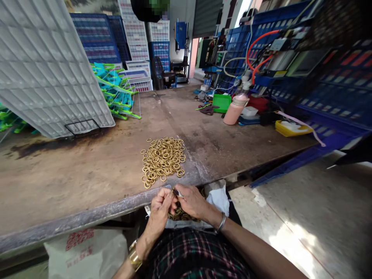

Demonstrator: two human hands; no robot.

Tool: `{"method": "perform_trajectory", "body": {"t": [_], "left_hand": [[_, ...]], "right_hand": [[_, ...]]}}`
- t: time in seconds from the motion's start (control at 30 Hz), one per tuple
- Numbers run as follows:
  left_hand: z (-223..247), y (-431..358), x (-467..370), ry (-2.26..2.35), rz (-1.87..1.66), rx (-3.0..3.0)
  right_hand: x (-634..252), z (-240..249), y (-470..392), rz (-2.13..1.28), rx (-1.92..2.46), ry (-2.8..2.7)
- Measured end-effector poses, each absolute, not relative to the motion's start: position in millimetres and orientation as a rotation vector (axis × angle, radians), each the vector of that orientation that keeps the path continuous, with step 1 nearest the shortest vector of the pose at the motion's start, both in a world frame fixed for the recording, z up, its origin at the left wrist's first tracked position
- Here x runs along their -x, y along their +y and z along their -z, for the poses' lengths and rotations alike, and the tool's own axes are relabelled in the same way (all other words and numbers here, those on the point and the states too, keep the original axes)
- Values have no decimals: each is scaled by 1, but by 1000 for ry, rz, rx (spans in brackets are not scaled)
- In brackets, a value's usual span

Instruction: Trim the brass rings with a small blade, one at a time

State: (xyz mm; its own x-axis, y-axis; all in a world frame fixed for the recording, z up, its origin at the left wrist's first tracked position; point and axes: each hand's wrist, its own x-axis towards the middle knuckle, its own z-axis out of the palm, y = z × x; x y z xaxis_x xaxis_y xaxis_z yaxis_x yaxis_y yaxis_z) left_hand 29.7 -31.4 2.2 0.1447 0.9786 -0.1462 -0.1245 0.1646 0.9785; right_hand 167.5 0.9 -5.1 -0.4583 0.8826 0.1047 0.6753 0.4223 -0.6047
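Observation:
Close together at the table's front edge, my two hands meet above a tray in my lap. My left hand point(161, 204) is closed, its thumb and fingers pinching a small brass ring that is mostly hidden. Closed too, my right hand point(193, 200) grips a small tool point(178, 193) with a dark and pale part showing; its exact kind cannot be made out. Beneath the hands lie darker rings point(183, 215) in the tray point(186, 224). Just beyond them, a loose heap of gold-coloured metal rings point(163, 158) is spread on the worn table point(116, 162).
A ribbed grey panel point(58, 69) leans at left beside green-and-blue plastic pieces point(116, 93). To the right stand a pink bottle point(235, 110), a green tray point(222, 103) and a yellow dish point(290, 128). A white sack point(87, 252) is below the table; stacked crates point(133, 35) stand behind.

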Motion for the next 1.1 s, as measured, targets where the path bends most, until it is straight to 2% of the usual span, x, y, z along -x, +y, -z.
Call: {"method": "perform_trajectory", "body": {"t": [0.23,0.43,0.7,0.97,1.1], "left_hand": [[-4,-33,-27,1099,-1047,-1107],[-17,-46,-31,976,-976,-1137],[2,-34,-38,877,-1070,-568],[8,-21,-31,813,-1075,-156],[7,-17,-34,911,-1066,-145]], "right_hand": [[-166,-7,-2,-659,1493,-2483],[-175,-6,11,-526,1713,-2439],[-182,-1,49,-342,1962,-2151],[-178,-3,60,-415,1927,-2155],[-188,4,65,-505,1830,-2031]]}}
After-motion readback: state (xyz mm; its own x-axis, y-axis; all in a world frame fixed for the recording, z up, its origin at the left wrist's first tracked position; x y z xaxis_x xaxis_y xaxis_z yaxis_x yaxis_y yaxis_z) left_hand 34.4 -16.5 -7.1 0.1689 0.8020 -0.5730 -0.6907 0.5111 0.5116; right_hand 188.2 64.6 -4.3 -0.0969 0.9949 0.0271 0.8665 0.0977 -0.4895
